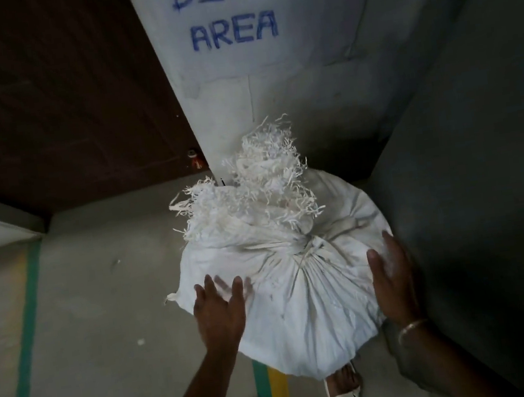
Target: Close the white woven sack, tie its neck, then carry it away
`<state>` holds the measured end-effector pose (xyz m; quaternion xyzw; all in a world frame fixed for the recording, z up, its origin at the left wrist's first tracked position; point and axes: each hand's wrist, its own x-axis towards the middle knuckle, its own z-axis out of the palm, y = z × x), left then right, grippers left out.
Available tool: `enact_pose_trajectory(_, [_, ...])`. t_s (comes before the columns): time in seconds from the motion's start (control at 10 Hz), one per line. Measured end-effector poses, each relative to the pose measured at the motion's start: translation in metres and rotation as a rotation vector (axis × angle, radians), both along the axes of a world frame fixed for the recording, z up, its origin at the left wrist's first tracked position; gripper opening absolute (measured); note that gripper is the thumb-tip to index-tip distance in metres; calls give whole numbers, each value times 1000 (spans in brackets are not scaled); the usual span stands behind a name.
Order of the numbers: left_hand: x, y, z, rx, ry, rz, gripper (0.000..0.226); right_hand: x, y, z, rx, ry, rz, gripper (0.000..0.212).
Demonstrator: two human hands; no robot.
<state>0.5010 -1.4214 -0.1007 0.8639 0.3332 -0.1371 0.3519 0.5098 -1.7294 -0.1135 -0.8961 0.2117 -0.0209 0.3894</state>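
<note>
The white woven sack (pixel 304 299) stands full on the floor, right against the foot of a concrete pillar. Its neck (pixel 305 246) is gathered and knotted, with frayed white strands (pixel 262 185) sticking up above the knot. My left hand (pixel 218 307) lies flat with spread fingers on the sack's left side. My right hand (pixel 392 277) lies flat with straight fingers on its right side; a thin bangle circles that wrist.
The pillar (pixel 271 80) bears blue lettering "DISPATCH AREA". A grey wall (pixel 483 169) closes the right side, a dark brown panel (pixel 59 108) the left. Green (pixel 23 346) and yellow (pixel 280 396) floor lines run past. My sandalled feet (pixel 342 391) stand just below the sack.
</note>
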Motion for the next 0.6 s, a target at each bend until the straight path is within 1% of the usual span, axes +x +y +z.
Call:
enact_pose_trajectory(0.1, [-1,0,-4,-109,75,-39,98,-12,4,-14,-46,92,23,74])
enact_pose_trajectory(0.2, [7,7,-20,-286,147,-92,112,12,4,-30,-24,195,49,83])
enact_pose_trajectory(0.3, [1,11,-11,-138,44,-74,95,19,7,-25,-7,124,-64,80])
enact_pose_trajectory(0.4, [-6,13,-1,-220,10,-122,89,5,16,-15,-34,145,-32,66])
enact_pose_trajectory(0.5, [-8,18,13,-201,23,-183,82,10,13,-11,-3,147,15,76])
enact_pose_trajectory(0.6, [-23,27,44,-167,-13,-126,77,-3,15,31,41,68,-104,75])
